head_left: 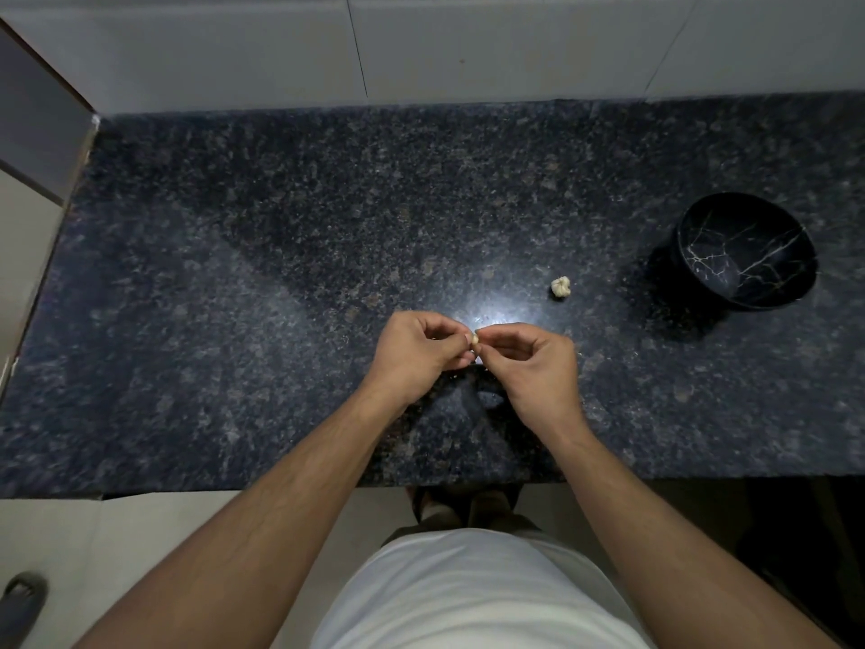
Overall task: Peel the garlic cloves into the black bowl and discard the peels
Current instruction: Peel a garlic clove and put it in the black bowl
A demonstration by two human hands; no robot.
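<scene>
- In the head view, our left hand [414, 341] and right hand [533, 363] meet over the near middle of the dark speckled granite counter [281, 255], both above the surface, not resting on it.
- Between them sits one small pale garlic clove [474, 340]; the left fingertips pinch it, and the right thumb and forefinger pinch at its right side, where we judge the skin is being picked loose.
- The rest of the garlic bulb [560, 288] lies on the counter just beyond and to the right of the hands, touching neither hand.
- The black bowl [744, 252], veined with pale lines, stands well apart at the right; we see no cloves inside it, so we judge the task is at an early stage.
- To do this step well, we would hold the clove firm with the left hand, start the skin at the clove's tip, and pull in strips, not crush it.
- Loose peel is too small to make out here; we would keep scraps gathered in one spot for discarding.
</scene>
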